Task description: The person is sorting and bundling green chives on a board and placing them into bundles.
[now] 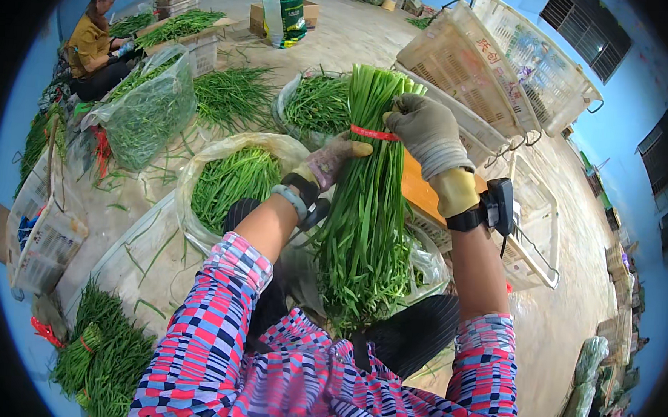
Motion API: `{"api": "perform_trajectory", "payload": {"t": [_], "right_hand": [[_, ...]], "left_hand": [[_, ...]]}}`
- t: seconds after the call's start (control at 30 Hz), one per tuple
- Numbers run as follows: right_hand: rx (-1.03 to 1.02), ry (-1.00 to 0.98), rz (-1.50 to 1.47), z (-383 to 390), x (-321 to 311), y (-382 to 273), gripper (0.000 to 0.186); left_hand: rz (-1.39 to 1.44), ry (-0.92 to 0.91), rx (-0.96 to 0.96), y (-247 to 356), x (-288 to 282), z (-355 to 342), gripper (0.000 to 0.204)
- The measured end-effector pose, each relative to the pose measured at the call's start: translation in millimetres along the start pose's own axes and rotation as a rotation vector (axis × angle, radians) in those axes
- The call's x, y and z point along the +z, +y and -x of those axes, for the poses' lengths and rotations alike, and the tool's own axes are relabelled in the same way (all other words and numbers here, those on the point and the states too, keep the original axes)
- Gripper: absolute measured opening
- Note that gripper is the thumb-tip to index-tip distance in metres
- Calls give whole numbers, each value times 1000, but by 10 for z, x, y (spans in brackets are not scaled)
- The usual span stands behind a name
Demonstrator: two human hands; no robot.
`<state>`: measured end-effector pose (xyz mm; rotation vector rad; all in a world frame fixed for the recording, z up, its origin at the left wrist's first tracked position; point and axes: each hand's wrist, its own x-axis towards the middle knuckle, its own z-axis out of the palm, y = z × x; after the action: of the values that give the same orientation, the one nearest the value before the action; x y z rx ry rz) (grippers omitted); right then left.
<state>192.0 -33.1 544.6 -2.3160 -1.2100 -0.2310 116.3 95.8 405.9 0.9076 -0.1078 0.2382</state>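
Observation:
A thick bunch of garlic chives (364,202) hangs upright before me, pale cut ends up and leafy tips down. A red band (376,134) circles it below the cut ends. My left hand (335,160), in a worn glove, grips the bunch from the left, thumb across the front just under the band; its other fingers are partly hidden. On the right side, my right hand (427,130), in a grey-and-yellow glove, closes on the stalks near the band with bent fingers. Behind the leaf tips is a clear plastic bag (428,262) between my knees.
An open plastic bag of loose greens (237,184) stands left of my knees, another bag of chives (317,106) beyond it. Tied bunches (107,348) lie at lower left. Large white crates (470,64) lean at right, near an orange board (422,187). A person (93,41) sits at far left.

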Motion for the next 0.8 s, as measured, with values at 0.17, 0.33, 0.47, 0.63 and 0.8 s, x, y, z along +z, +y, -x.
{"api": "perform_trajectory", "payload": {"t": [0.17,0.33,0.47,0.63,0.8], "right_hand": [[-6,31,186,153,48,99,28],[-22,50,60,221,66,281,26],[-16,106,-119,158,-5,458,25],[17,93,-264,63,-152,537,22],[-62,-146,-586,58,-105,489,32]], "left_hand": [[-9,-132,-4,-210,18,-76,46],[81,-188,-102,-336,17,-37,58],[12,-245,-7,-435,17,-29,59],[21,-216,-132,-482,76,-31,59],[193,-204,-35,-462,37,82,60]]}}
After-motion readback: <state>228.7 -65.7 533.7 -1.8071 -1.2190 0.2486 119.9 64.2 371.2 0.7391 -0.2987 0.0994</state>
